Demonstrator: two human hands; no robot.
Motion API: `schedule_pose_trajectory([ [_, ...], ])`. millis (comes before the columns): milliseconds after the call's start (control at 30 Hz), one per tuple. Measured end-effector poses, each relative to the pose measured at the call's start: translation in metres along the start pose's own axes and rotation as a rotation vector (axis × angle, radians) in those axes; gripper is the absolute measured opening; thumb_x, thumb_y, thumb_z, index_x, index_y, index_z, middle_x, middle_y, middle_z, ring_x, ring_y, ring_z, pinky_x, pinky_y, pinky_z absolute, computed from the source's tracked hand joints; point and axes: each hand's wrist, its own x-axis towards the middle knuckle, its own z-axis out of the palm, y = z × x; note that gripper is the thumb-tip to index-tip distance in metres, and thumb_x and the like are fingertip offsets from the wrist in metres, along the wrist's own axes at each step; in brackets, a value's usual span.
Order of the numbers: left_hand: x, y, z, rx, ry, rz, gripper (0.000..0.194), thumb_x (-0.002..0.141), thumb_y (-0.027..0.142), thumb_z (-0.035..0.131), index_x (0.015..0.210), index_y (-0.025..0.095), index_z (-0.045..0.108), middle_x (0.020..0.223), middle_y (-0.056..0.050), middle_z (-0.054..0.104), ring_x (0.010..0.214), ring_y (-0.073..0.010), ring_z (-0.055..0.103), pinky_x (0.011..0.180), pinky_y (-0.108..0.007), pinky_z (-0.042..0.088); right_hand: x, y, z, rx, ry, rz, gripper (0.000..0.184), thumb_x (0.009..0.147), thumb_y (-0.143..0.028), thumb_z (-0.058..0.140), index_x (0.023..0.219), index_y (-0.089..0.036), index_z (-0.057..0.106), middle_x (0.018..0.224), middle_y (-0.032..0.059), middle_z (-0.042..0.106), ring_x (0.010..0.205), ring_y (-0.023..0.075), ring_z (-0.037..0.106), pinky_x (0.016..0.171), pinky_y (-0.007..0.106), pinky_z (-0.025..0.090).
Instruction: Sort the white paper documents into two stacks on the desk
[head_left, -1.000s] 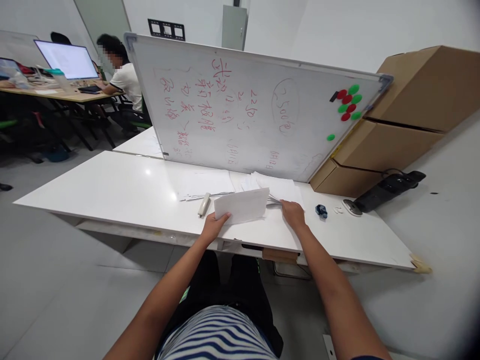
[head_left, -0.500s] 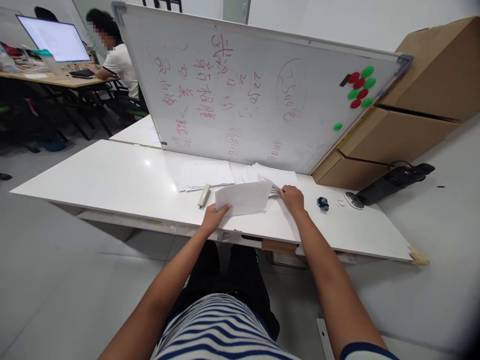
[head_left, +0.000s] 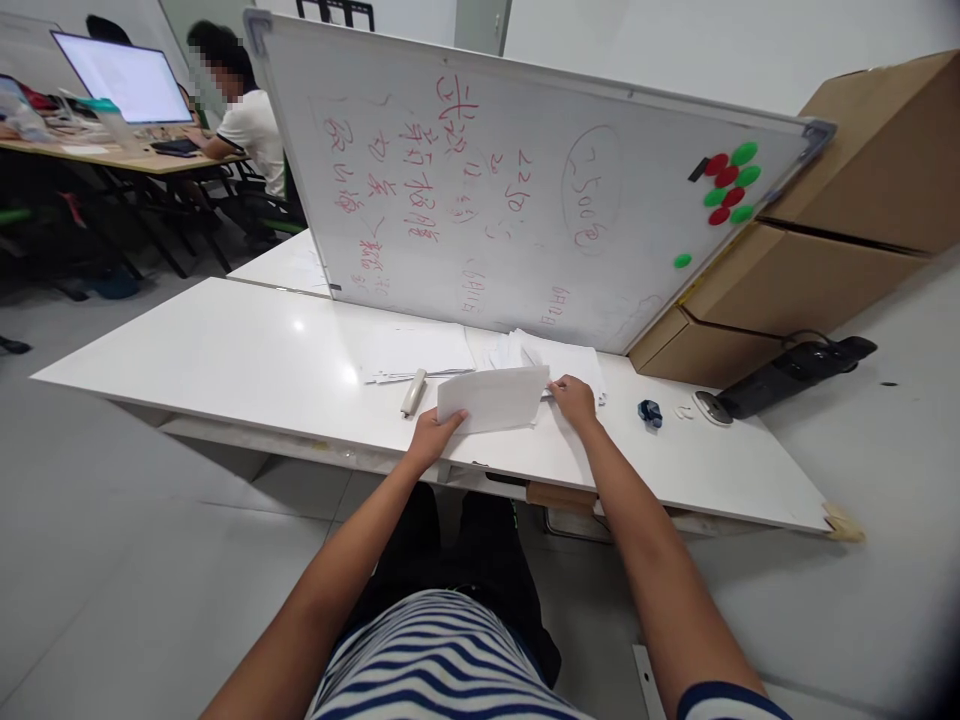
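My left hand (head_left: pixel 439 437) is closed on the lower left corner of a white sheet of paper (head_left: pixel 495 398), thumb on its front face. The paper is tilted up off the white desk. At its right edge my right hand (head_left: pixel 573 399) is closed in a pinch on paper edges, partly hidden behind the raised sheet. Behind lie a flat stack of paper (head_left: pixel 420 350) and, to its right, looser sheets (head_left: pixel 577 362). Just left of the held paper rests a beige stapler-like tool (head_left: pixel 413 393).
A whiteboard (head_left: pixel 480 200) with red writing and round magnets stands along the desk's back edge. Cardboard boxes (head_left: pixel 817 275) are stacked at right, near a black device (head_left: pixel 799 378) and a small dark blue object (head_left: pixel 650 412). A person (head_left: pixel 251 135) sits at another desk.
My right hand has moved slightly left, closer to the right edge of the raised paper. My left hand keeps its hold. The whole view has shifted a little.
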Motion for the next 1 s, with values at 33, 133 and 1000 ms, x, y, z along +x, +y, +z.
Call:
schedule_pose_trajectory([
  [33,0.0,0.0,0.0,-0.001,-0.001,-0.002,0.045,0.07,0.051,0.07,0.095,0.013,0.071,0.099,-0.01,0.072,0.096,-0.0276,0.065,0.081,-0.037,0.051,0.001,0.001,0.001,0.067,-0.024,0.031,0.028,0.078,-0.043,0.054,0.07,-0.018,0.062,0.077,0.0044,0.066,0.074,0.0181,0.055,0.07,0.03,0.04],
  [133,0.0,0.0,0.0,-0.004,-0.005,0.01,0.044,0.07,0.051,0.07,0.094,0.013,0.071,0.099,-0.011,0.072,0.097,-0.0279,0.065,0.081,-0.038,0.051,0.004,0.004,0.002,0.167,-0.076,0.085,0.037,0.076,-0.051,0.052,0.074,-0.016,0.064,0.072,0.0023,0.066,0.067,0.0163,0.054,0.064,0.028,0.041],
  [1000,0.002,0.002,0.007,-0.152,0.293,0.027,0.04,0.072,0.043,0.072,0.096,0.012,0.069,0.098,-0.013,0.071,0.093,-0.0259,0.066,0.08,-0.038,0.052,-0.012,0.009,0.023,-0.25,-0.048,0.064,0.065,0.088,-0.059,0.037,0.14,-0.02,0.041,0.152,0.0093,0.031,0.14,0.0275,0.021,0.111,0.056,0.003],
])
